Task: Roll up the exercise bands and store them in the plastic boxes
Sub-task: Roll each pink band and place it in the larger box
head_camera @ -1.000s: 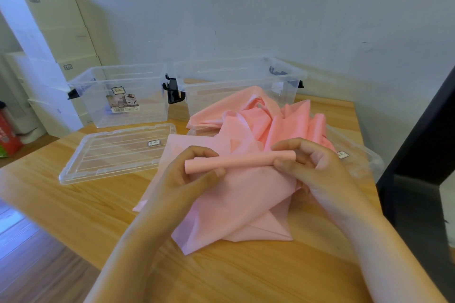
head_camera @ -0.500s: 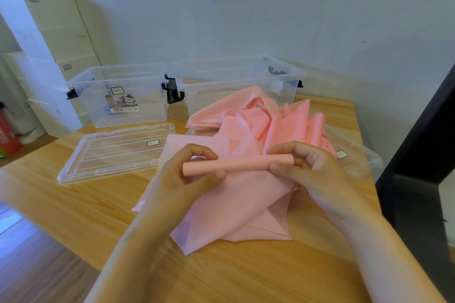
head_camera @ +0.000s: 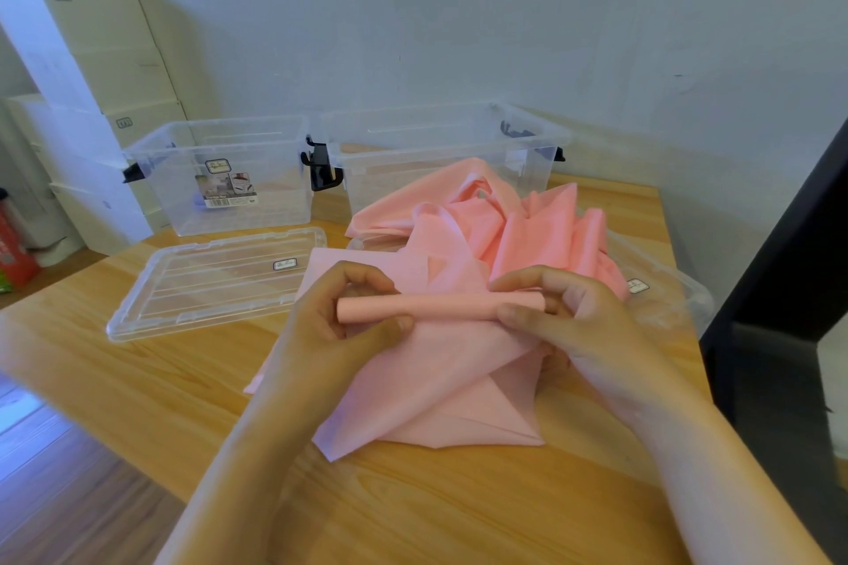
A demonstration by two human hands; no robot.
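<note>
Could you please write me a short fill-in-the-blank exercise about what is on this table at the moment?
1. The left hand and the right hand both grip the rolled end of a ____ exercise band.
2. The left box and the right box stand with their lids ____.
3. A clear lid lies flat on the wooden table in front of the ____ box.
4. The latches on the boxes are ____.
Missing words: pink, off, left, black.

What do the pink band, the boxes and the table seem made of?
The pink band looks like thin matte rubber or latex: it drapes and rolls tightly. The boxes are clear glossy plastic, see-through. The table shows wood grain, wood or laminate.
</note>
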